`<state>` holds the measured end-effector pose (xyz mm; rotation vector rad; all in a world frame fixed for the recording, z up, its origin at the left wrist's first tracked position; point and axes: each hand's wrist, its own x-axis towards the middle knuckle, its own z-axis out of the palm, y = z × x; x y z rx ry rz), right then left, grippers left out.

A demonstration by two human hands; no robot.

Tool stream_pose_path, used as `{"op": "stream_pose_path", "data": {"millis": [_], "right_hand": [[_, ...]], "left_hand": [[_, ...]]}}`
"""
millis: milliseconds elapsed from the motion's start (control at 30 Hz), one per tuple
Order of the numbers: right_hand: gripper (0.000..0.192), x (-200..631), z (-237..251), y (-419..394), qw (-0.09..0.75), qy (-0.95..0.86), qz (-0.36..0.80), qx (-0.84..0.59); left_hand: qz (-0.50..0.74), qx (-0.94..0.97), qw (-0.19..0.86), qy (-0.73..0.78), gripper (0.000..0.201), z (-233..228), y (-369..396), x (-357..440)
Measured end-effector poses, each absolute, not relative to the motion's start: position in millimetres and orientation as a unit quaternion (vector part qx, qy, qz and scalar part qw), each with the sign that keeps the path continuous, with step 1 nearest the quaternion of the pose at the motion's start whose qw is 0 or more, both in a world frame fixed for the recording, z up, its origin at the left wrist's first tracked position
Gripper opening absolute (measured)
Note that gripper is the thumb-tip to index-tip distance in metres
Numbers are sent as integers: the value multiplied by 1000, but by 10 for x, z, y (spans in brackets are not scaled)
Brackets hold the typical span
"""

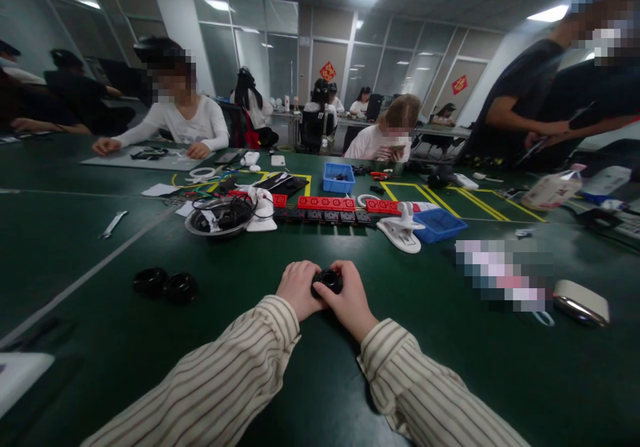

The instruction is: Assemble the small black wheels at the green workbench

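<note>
Gripping small black ring part (pixel 327 280) between left hand (pixel 299 289) and right hand (pixel 350 300), both closed on it just above green table (pixel 450 367), presumably for steadiness; two similar black rings (pixel 165 284) lay well apart, leftward.

Two red diamond signs (pixel 328 71) on the far wall; characters too small to read
</note>
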<state>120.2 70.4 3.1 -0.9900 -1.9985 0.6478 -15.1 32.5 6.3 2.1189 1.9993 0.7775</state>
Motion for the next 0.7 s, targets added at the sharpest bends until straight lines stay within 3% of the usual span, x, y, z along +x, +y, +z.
{"op": "stream_pose_path", "data": {"millis": [167,500,700], "right_hand": [[17,1196,79,672,396,-804,229,-379],[19,1220,121,625,408,-831,287,-245],[34,1240,57,640,454,-797,240,-319]], "left_hand": [[239,712,56,657,25,40,347,-171],[221,769,106,590,43,18,384,-273],[289,716,120,625,85,28,341,-220]]}}
